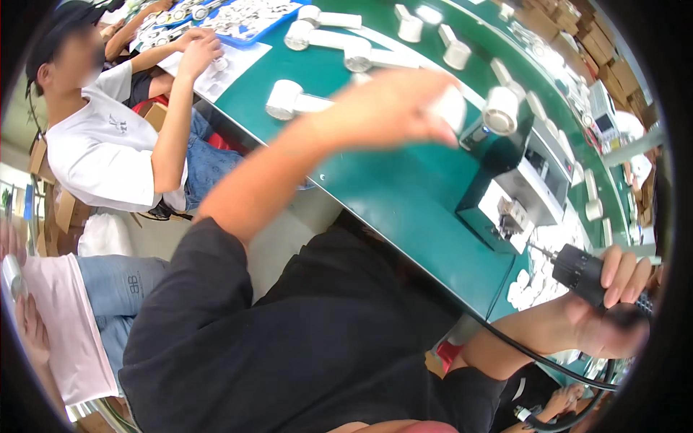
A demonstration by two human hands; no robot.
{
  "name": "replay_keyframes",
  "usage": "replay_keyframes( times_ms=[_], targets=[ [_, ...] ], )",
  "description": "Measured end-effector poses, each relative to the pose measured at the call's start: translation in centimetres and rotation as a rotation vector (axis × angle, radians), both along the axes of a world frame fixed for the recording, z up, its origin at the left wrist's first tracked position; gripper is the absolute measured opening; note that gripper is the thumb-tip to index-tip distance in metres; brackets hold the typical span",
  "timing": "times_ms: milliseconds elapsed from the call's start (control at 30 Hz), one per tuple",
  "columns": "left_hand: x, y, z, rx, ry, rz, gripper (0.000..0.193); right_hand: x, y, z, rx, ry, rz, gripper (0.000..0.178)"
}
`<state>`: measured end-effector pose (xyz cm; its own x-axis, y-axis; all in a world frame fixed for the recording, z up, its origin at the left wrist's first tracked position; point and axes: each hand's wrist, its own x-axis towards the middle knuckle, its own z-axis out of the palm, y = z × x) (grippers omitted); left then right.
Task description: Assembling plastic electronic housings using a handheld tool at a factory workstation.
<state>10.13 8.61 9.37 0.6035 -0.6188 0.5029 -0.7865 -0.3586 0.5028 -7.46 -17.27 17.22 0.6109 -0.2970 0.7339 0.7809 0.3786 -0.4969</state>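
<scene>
Head view: left of machine, left hand pinches white part; right of it, right hand clasps screwdriver.

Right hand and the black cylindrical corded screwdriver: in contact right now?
Touching. The head view shows the right hand gripping the black cylindrical corded screwdriver, its fingers curled over the dark body.

A fisheye camera on the person's head is looking steeply down over the black shirt, sitting near both hands. It is facing the green table beneath the left fingers, and is also catching cardboard boxes well beyond the right fingers.
</scene>
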Motion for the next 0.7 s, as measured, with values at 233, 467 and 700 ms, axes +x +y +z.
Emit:
replay_keyframes(
  times_ms=[233,467,700],
  targets=[
    [14.4,13.5,-2.8,0.778,0.158,0.299,0.053,2.2,-0.1,-2.2,-0.113,0.140,-0.311,0.066],
    [15.7,13.3,-2.4,0.933,0.077,0.347,0.044,0.8,-2.3,-3.7,-0.210,0.242,-0.504,0.067],
    [30.2,-2.8,-2.0,0.506,0.078,0.568,0.053,1.2,-2.9,-3.3,-0.430,0.438,-0.776,0.088]
  ],
)
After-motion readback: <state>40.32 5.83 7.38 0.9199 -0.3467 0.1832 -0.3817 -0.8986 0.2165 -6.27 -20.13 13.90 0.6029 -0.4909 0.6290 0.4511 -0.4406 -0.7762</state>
